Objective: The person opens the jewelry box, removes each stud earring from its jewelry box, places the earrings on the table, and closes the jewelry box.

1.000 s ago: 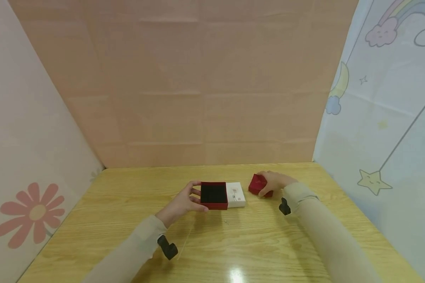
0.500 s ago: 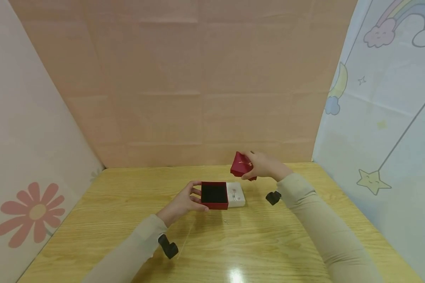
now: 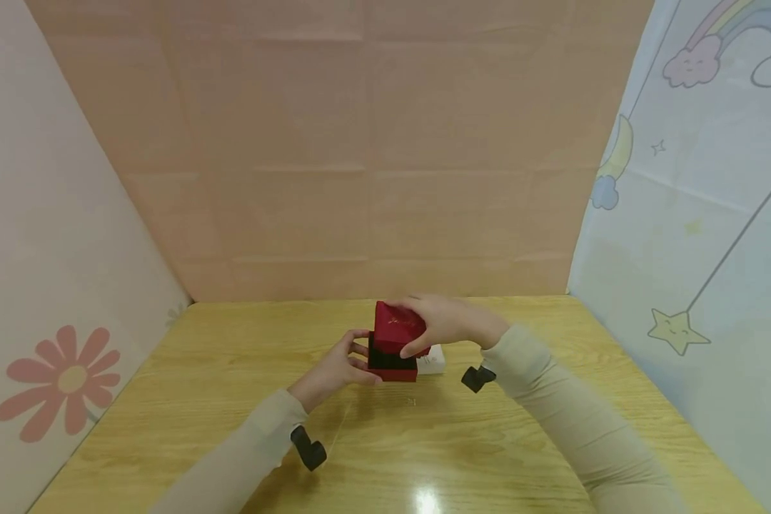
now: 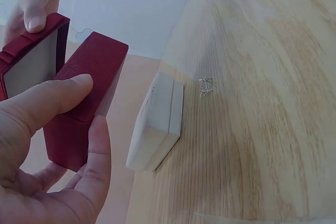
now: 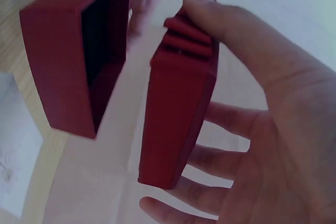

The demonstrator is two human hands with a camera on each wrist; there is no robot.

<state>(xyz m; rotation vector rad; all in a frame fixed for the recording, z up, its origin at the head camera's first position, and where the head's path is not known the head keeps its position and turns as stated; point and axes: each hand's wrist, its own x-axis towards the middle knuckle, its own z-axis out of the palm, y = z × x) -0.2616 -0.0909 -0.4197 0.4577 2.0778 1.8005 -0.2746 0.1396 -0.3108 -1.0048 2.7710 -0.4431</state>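
Note:
My left hand (image 3: 335,368) grips the red box base (image 3: 392,374) from its left side, thumb along the near wall. A black lining (image 5: 98,38) shows inside the base. With my right hand (image 3: 450,320) I hold the red box lid (image 3: 395,328), which has a folded ribbon (image 5: 189,40) on its top. The lid hangs tilted over the base, overlapping its far part in the head view. In the left wrist view the lid's pale inside faces the base, with the two apart.
A white box (image 3: 432,363) with a printed picture sits just right of the red base. Small silvery pieces (image 4: 205,86) lie on the wooden table (image 3: 488,442) in front. A pink-beige wall (image 3: 283,214) rises behind the table, with patterned walls on both sides.
My right hand has lifted the red lid off the table at the right and carried it left, over the base. My left hand has stayed on the base, nearly still.

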